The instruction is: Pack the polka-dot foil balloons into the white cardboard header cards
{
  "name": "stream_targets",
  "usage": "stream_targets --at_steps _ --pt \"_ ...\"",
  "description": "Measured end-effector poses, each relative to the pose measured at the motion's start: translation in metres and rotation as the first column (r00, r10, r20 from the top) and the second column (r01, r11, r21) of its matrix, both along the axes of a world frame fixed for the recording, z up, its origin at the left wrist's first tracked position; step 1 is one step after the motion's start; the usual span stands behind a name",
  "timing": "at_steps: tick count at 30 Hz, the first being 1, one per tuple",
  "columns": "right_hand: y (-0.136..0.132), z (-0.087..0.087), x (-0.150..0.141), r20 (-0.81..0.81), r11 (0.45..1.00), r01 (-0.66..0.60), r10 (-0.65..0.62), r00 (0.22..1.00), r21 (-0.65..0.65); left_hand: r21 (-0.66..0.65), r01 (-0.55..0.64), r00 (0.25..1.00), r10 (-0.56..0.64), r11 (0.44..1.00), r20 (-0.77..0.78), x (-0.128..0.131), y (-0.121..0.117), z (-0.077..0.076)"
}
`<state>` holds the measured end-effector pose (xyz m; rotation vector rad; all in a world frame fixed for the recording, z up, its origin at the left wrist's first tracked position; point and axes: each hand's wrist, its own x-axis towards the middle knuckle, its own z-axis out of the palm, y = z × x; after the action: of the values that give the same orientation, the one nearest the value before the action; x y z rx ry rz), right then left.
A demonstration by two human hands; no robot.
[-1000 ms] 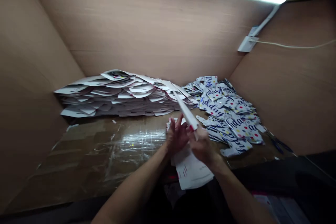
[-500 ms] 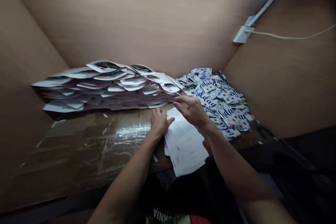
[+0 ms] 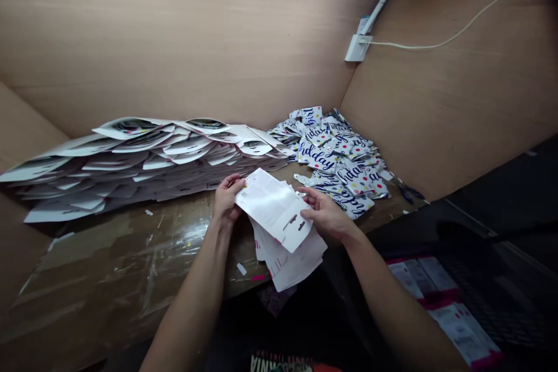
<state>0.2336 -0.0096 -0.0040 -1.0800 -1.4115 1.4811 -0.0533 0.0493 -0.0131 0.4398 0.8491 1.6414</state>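
My left hand [image 3: 225, 197] and my right hand [image 3: 324, 215] hold one white printed card [image 3: 274, 208] by its two ends, a little above a small stack of similar white cards [image 3: 290, 256] at the table's front edge. The fingers of both hands are pinched on the card. Behind the hands lies a wide, tall pile of flat white cards [image 3: 131, 160]. To the right lies a heap of foil balloons [image 3: 340, 160] printed with blue script and coloured dots.
The cardboard table top [image 3: 131, 261] is covered with clear tape. Brown board walls enclose it at the back, left and right. A white socket [image 3: 358, 46] with a cable is on the wall. Red-edged packs [image 3: 440, 296] lie low on the right. Scissors [image 3: 407, 190] rest by the balloons.
Both hands came off the small stack and now lift a single card between them. The view has swung to the right and downward.
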Motion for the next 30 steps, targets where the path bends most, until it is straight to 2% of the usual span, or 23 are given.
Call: stream_targets --at_steps 1,3,5,6,8,10,11,13,16,18,20,22,23,25,27,30 --pt "-0.004 0.004 -0.005 -0.116 0.997 -0.025 0.016 0.993 -0.077 -0.006 -0.013 1.0 0.013 1.0 0.014 0.0 -0.001 0.002" --pt "-0.012 0.01 -0.018 -0.265 0.984 0.009 -0.057 0.962 -0.18 0.016 -0.007 0.999 0.006 1.0 0.054 0.005 -0.009 0.008" --pt "-0.019 0.011 -0.034 -0.346 0.964 0.088 -0.174 0.922 -0.252 0.095 0.112 0.978 -0.127 0.989 0.167 0.015 -0.023 0.014" --pt "-0.022 0.011 -0.042 -0.374 0.953 0.117 -0.22 0.901 -0.278 0.147 0.217 0.942 -0.247 0.965 0.227 0.021 -0.032 0.018" --pt "-0.028 0.01 -0.058 -0.419 0.936 0.149 -0.28 0.864 -0.318 0.232 0.438 0.826 -0.491 0.869 0.279 0.033 -0.05 0.023" --pt "-0.033 0.009 -0.071 -0.464 0.921 0.164 -0.326 0.824 -0.355 0.266 0.563 0.736 -0.621 0.783 0.269 0.043 -0.063 0.027" --pt "-0.036 0.008 -0.077 -0.486 0.915 0.167 -0.342 0.804 -0.368 0.27 0.589 0.716 -0.647 0.762 0.263 0.045 -0.067 0.028" --pt "-0.04 0.005 -0.085 -0.516 0.91 0.174 -0.361 0.777 -0.376 0.265 0.601 0.708 -0.656 0.754 0.262 0.047 -0.069 0.03" --pt "-0.043 0.0 -0.091 -0.497 0.9 0.232 -0.402 0.769 -0.37 0.249 0.599 0.706 -0.649 0.761 0.284 0.045 -0.066 0.031" --pt "-0.044 -0.004 -0.093 -0.46 0.891 0.288 -0.432 0.776 -0.351 0.249 0.567 0.728 -0.619 0.785 0.296 0.045 -0.065 0.032" --pt "-0.042 -0.008 -0.093 -0.375 0.892 0.365 -0.445 0.814 -0.266 0.235 0.528 0.76 -0.577 0.816 0.298 0.046 -0.066 0.032" --pt "-0.04 -0.011 -0.095 -0.199 0.873 0.484 -0.485 0.852 -0.055 0.207 0.523 0.771 -0.562 0.827 0.298 0.048 -0.067 0.032" --pt "-0.038 -0.012 -0.096 -0.091 0.844 0.53 -0.523 0.847 0.085 0.198 0.529 0.769 -0.565 0.825 0.301 0.049 -0.067 0.031" --pt "-0.037 -0.013 -0.098 0.085 0.77 0.554 -0.605 0.792 0.315 0.193 0.535 0.76 -0.568 0.823 0.316 0.051 -0.065 0.028" --pt "-0.037 -0.011 -0.095 0.192 0.746 0.516 -0.629 0.753 0.42 0.182 0.525 0.758 -0.554 0.832 0.344 0.052 -0.061 0.024" --pt "-0.039 -0.006 -0.06 0.309 0.804 0.284 -0.489 0.816 0.522 0.127 0.496 0.769 -0.502 0.859 0.395 0.052 -0.052 0.02"
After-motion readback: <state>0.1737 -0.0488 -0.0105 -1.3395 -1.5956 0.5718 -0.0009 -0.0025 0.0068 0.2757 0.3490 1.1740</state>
